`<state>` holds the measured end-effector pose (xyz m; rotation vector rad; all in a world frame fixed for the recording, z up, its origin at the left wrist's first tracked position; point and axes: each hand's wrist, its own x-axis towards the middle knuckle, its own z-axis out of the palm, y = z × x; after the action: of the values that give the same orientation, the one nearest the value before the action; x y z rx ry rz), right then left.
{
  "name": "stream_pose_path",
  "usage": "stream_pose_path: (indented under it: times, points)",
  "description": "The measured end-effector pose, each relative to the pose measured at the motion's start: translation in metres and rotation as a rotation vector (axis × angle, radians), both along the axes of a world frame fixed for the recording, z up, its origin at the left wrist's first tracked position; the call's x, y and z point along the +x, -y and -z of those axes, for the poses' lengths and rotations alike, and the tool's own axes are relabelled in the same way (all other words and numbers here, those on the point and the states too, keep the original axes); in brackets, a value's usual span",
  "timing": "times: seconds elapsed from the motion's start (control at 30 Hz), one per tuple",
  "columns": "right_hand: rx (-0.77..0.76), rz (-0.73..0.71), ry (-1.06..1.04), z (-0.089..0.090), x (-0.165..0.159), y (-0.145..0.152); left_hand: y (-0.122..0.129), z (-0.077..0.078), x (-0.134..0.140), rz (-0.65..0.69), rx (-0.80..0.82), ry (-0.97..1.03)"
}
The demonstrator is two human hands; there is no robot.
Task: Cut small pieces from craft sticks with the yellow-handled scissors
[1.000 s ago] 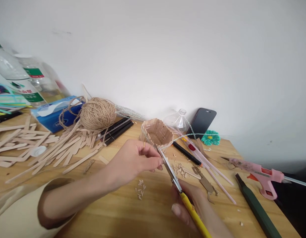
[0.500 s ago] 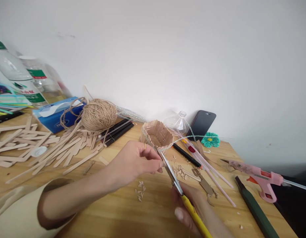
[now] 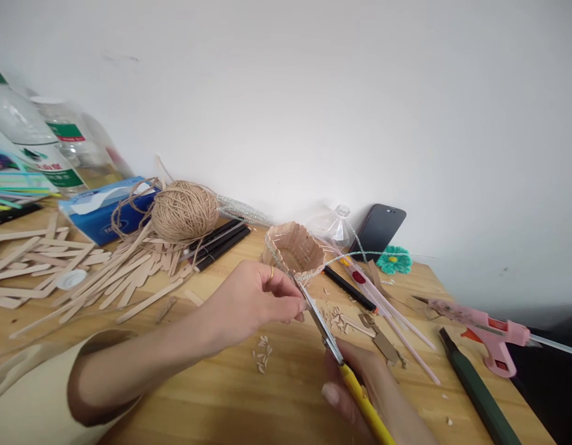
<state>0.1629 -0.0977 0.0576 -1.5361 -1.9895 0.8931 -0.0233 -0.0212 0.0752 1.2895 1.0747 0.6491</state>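
My right hand is wrapped round the yellow handles of a pair of scissors, whose metal blades point up and away to the left. Close against the blades, my left hand pinches thumb and fingertips together; what lies in the pinch is too small and covered to name. Just beyond both hands stands a small cup made of craft sticks, open at the top. Silver glittery pipe cleaner runs round the cup's near edge and stretches off to the right. Small wood chips lie below my left hand.
Craft sticks, a ball of twine, a blue tissue pack and bottles crowd the left. At right are a phone, a teal flower, a black marker, a pink glue gun and a dark green tool.
My hands, the scissors and the cup keep nearly the same places. The view has shifted slightly; the blades look a little closer together.
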Motion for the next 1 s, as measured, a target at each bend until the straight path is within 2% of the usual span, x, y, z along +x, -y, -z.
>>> stream_pose_path:
  times: [0.17,0.43,0.67,0.77,1.0]
  points:
    - [-0.023,0.031,0.019,-0.001,0.000,0.003,0.001,-0.002,-0.001,0.008,-0.016,0.017]
    - [-0.147,0.024,-0.003,0.013,0.000,-0.004,0.002,-0.006,-0.001,-0.005,-0.008,-0.002]
    - [-0.201,0.025,0.023,0.011,0.001,-0.005,0.002,-0.006,-0.002,-0.005,-0.013,-0.021]
    - [-0.167,0.046,0.056,0.012,0.001,-0.004,0.002,-0.004,-0.002,0.003,0.000,-0.028]
    - [0.050,0.166,0.186,0.019,-0.001,-0.001,0.002,0.002,-0.004,0.037,0.048,-0.009]
